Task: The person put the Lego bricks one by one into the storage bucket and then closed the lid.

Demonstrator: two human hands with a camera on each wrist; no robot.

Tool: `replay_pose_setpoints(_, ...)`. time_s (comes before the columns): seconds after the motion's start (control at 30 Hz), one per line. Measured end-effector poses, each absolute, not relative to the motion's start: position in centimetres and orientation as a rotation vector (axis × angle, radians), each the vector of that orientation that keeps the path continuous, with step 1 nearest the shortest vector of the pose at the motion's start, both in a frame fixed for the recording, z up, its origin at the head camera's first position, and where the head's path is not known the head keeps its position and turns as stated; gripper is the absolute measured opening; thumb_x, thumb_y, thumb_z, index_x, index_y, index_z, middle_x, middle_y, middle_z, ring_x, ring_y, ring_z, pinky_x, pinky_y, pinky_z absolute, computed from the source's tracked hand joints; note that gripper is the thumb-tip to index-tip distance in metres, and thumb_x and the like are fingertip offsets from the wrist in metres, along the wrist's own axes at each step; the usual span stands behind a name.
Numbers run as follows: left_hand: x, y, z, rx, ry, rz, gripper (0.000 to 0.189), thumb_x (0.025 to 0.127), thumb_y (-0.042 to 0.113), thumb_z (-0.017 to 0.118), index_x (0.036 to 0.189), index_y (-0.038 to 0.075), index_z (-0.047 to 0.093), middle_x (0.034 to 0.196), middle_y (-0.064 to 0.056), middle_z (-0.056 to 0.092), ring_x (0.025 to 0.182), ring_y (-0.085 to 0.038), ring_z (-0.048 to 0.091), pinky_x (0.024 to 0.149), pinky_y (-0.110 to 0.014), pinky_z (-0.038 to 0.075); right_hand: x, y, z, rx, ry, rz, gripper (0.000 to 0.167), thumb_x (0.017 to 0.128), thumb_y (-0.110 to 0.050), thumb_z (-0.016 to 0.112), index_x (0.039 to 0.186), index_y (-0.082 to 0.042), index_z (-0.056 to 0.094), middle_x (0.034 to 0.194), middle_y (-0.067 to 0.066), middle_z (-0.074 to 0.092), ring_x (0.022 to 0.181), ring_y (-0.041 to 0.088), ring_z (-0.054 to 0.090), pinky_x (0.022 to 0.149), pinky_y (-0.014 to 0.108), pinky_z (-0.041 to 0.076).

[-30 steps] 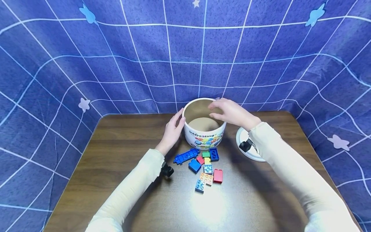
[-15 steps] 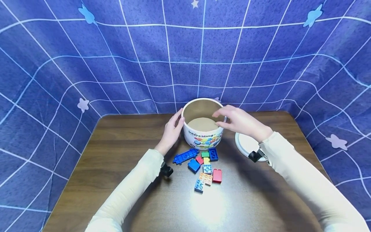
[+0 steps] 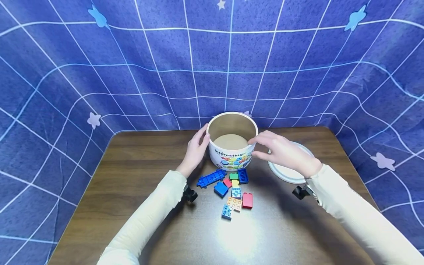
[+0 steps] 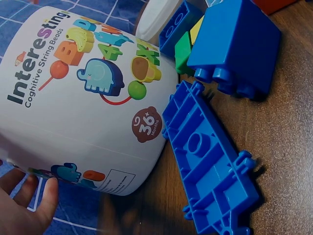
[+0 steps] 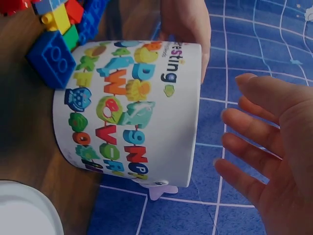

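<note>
A round white bucket (image 3: 216,151) printed with letters and animal pictures stands at the back of the table, its top uncovered. Only its tan bottom shows inside. My left hand (image 3: 194,151) lies along the bucket's left side, fingers and thumb fairly straight at the rim; in the left wrist view the fingertips (image 4: 49,198) are right at the wall. At the other side my right hand (image 3: 286,154) hovers with relaxed, parted fingers and nothing in them. The right wrist view shows a gap between these fingers (image 5: 249,152) and the bucket's rim (image 5: 194,122).
In front of the bucket lie several toy bricks: a blue wheel-base plate (image 3: 212,179), a blue brick (image 3: 221,189), a red brick (image 3: 247,200), an orange one (image 3: 235,203) and others. A white round lid (image 3: 287,174) lies to the right. A blue gridded cloth (image 3: 212,55) hangs behind the table.
My right hand has come out of the bucket's mouth and moved right and toward me, now beside the rim. The left hand stays against the bucket, and the bricks keep their places.
</note>
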State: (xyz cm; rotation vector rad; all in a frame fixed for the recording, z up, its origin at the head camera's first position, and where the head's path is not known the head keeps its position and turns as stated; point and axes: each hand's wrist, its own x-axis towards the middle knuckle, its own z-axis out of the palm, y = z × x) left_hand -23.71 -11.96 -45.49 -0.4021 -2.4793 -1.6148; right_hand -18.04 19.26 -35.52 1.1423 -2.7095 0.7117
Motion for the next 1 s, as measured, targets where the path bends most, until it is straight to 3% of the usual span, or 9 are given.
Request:
replay_pose_setpoints(0.27,-23.8,-12.0,-45.7,-0.398,-2.481,-1.602,0.051,0.112,0.027,0.050,0.160,0.011,0.042,0.164,-0.007,0.043,0.153,-0.023,0.037,0.124,-0.042,0.033,-16.6,19.7,-36.9,1.179,-2.655,0.716,0.031,0.094,-0.017,0.078,0.123,-0.007,0.073,0.119,0.003,0.072,0.115,0.020,0.064,0.101,0.042,0.054)
replay_pose_setpoints(1.0,-23.8,-11.9,-45.7,-0.407,-2.481,-1.605,0.051,0.112,0.028,0.048,0.161,0.012,0.041,0.164,-0.006,0.042,0.153,-0.022,0.036,0.124,-0.042,0.033,-15.9,20.1,-43.2,1.217,-2.689,0.668,0.032,0.093,-0.019,0.080,0.123,-0.011,0.073,0.113,0.000,0.073,0.108,0.020,0.068,0.095,0.042,0.057)
